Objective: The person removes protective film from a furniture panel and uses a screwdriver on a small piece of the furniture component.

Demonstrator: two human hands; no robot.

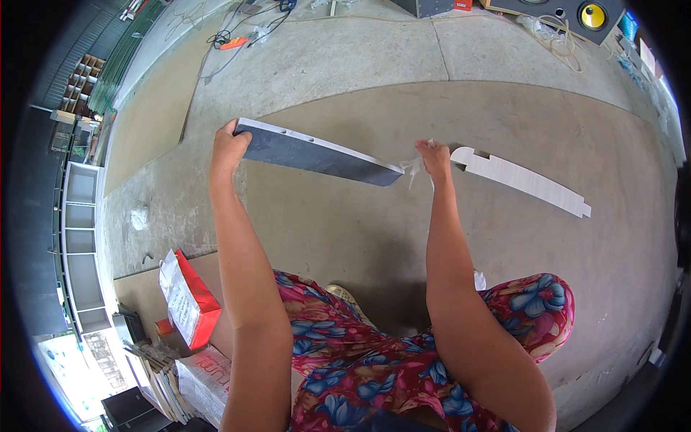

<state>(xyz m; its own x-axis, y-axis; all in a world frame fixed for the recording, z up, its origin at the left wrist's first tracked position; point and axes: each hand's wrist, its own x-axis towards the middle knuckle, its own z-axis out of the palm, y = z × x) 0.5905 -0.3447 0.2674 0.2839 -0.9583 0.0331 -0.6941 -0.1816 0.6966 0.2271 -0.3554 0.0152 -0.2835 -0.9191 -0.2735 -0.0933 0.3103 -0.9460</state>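
My left hand (pixel 229 146) grips the left end of a long dark grey board (pixel 317 153) with a white edge and small holes, held in the air above the concrete floor. My right hand (pixel 434 158) is at the board's right end, pinching a thin whitish strip of film (pixel 413 170) that hangs off that end. My knees in flowered cloth show below.
A white notched panel (pixel 524 178) lies on the concrete floor (pixel 345 79) to the right. A red and white bag (pixel 188 301) and stacked papers sit at lower left. A white shelf unit (pixel 79 245) stands at far left. A speaker (pixel 576 14) and cables lie at the top.
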